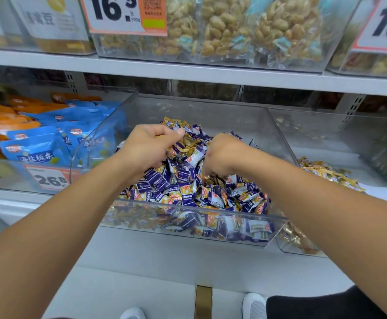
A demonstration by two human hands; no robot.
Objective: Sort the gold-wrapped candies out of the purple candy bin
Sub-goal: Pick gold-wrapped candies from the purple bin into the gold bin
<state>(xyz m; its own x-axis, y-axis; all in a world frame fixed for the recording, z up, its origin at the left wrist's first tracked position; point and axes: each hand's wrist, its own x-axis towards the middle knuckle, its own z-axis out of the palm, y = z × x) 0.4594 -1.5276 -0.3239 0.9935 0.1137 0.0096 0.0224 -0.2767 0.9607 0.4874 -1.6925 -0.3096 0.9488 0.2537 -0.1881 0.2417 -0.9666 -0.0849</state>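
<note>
On a shop shelf (187, 72), the clear bin (187, 204) holds purple candies (183, 187). Left hand (148, 148) clutches gold candies (183, 143); right hand (220, 155) digs, curled. Next, move them to the gold pile (326, 173).

A white lower shelf (15, 196) is carrying three clear bins side by side. The middle bin (187, 212) is sitting pulled nearer than its neighbours. To its left, a bin (8, 178) is bearing a price tag reading 268. To its right, another bin (287, 245) is standing just beside it. Above, an upper shelf (187, 72) is holding more clear bins (211, 61) with price tags.
</note>
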